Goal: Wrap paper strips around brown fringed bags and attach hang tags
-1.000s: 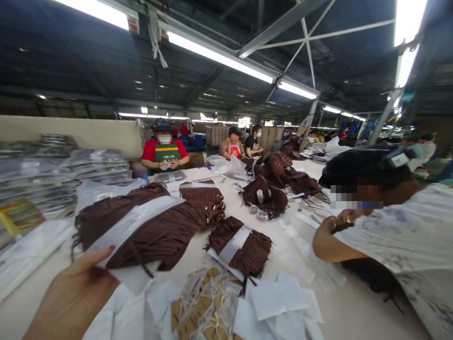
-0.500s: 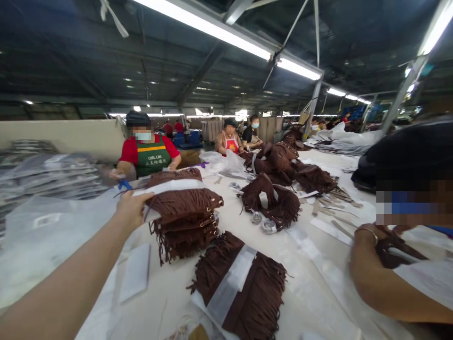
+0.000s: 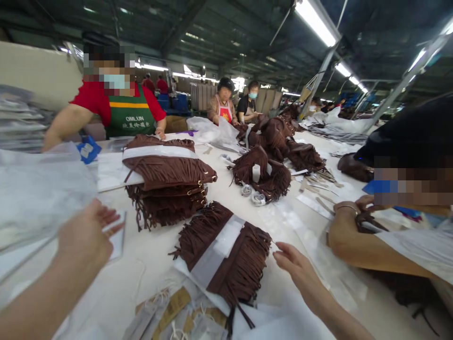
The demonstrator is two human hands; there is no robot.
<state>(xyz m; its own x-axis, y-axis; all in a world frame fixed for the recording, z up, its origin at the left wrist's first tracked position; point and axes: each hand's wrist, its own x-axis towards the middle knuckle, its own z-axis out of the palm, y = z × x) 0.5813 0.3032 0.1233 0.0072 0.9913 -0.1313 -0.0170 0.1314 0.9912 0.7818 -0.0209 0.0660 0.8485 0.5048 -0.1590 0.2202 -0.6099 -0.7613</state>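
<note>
Left hand (image 3: 83, 238): fingers loosely bent and apart from one another, in the air over the near left of the table (image 3: 152, 262), close to a flat white packet (image 3: 118, 236). Right hand (image 3: 299, 271): fingers extended, grip loose, fingertips at the right edge of a brown fringed bundle (image 3: 249, 255). Whether they touch a strand there, cannot tell.

Bundle lies flat between the two hands, set at a slant, a pale band (image 3: 221, 243) across its middle, white sheet showing under its near left edge. Long strands trail toward the near side.

Just in front of it: brown and grey tags (image 3: 173, 309) with white strings, white papers (image 3: 283, 318) to their right. Beyond, to the left, a stack of fringed pieces (image 3: 166, 177), banded on top, gold-coloured rings along its right side. Clear plastic bags (image 3: 42, 193) at far left.

Right of the stack, a looped fringed piece (image 3: 278, 182) with small wrapped rolls (contents unclear) (image 3: 258, 198) beside it; behind, a brown heap (image 3: 274, 134).

Across the table, a co-worker in a green apron (image 3: 130, 115); at right, another co-worker (image 3: 375, 241) bends over brown material, forearm on the table. Two more people sit farther back.
</note>
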